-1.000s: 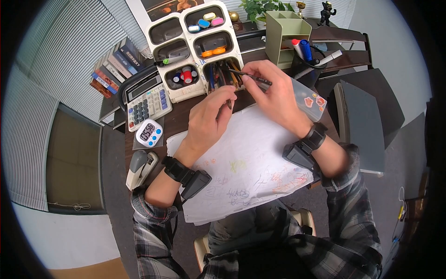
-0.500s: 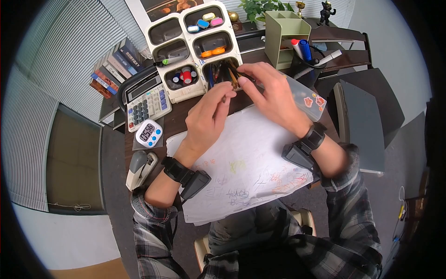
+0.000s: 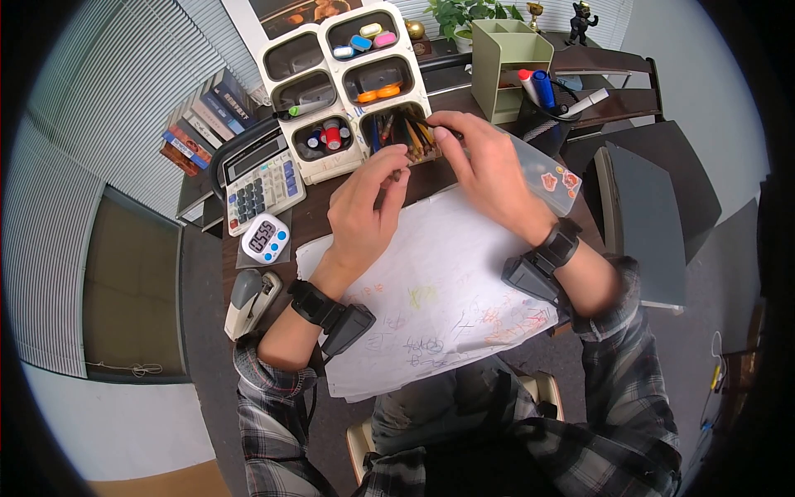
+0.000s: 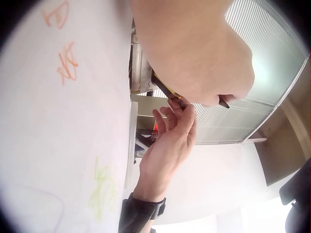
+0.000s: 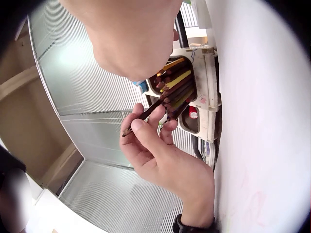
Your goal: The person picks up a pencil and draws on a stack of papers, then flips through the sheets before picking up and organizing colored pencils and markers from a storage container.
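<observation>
My left hand (image 3: pixel 364 207) pinches a dark pencil (image 5: pixel 141 117) between thumb and fingers, its sharpened tip jutting past them in the right wrist view. My right hand (image 3: pixel 493 166) pinches another slim dark pencil (image 4: pixel 164 89) at the right side of the organizer's near compartment. Several coloured pencils (image 5: pixel 177 80) stand bunched in that compartment, yellow, brown and red among them. Both hands are just in front of the white organizer (image 3: pixel 354 156), fingertips close to the pencils. Below them lies white paper (image 3: pixel 431 273) with scribbles.
Other organizer compartments hold erasers (image 3: pixel 364 41), an orange item (image 3: pixel 381 91) and red and blue items (image 3: pixel 331 134). Left are a calculator (image 3: pixel 265 182), timer (image 3: pixel 266 238) and stapler (image 3: pixel 252 302). On the right stand a clear stickered box (image 3: pixel 551 178), a marker cup (image 3: pixel 542 128) and a green holder (image 3: pixel 505 74).
The right hand's pencil has shifted from above the compartment toward its right side, and its back end no longer shows behind the fingers. The left hand has drawn slightly left, keeping its pencil.
</observation>
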Tool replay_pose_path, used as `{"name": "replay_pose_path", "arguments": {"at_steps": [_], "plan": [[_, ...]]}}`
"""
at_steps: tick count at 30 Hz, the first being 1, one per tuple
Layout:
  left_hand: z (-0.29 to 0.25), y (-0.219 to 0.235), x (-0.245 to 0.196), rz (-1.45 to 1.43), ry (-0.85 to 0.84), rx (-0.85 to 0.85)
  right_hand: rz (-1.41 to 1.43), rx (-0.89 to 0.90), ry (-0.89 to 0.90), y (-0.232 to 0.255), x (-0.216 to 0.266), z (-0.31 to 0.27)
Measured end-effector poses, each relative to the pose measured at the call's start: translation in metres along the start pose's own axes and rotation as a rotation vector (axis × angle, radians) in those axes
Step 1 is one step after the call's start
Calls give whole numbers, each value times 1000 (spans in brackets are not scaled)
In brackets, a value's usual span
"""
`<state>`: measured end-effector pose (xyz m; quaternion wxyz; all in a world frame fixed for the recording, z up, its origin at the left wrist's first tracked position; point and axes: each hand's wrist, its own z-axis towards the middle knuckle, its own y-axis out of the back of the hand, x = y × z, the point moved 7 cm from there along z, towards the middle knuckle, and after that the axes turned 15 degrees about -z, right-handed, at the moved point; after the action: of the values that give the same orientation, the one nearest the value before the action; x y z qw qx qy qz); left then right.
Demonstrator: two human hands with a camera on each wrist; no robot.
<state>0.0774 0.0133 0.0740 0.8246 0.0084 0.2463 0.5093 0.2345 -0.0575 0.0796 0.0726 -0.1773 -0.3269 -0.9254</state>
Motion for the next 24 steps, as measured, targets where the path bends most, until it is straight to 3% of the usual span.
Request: {"name": "replay_pose_path", "arguments": {"at_steps": [11,20,24], "plan": [[5,6,-3,242,-57,-14,166,-86,-106,12,1,2],[-1,13,17,233,104,-115,203,-171,-79,18,0,3],[0,12,17,264,112,-88,391,-135,-307,14,-20,3]]}}
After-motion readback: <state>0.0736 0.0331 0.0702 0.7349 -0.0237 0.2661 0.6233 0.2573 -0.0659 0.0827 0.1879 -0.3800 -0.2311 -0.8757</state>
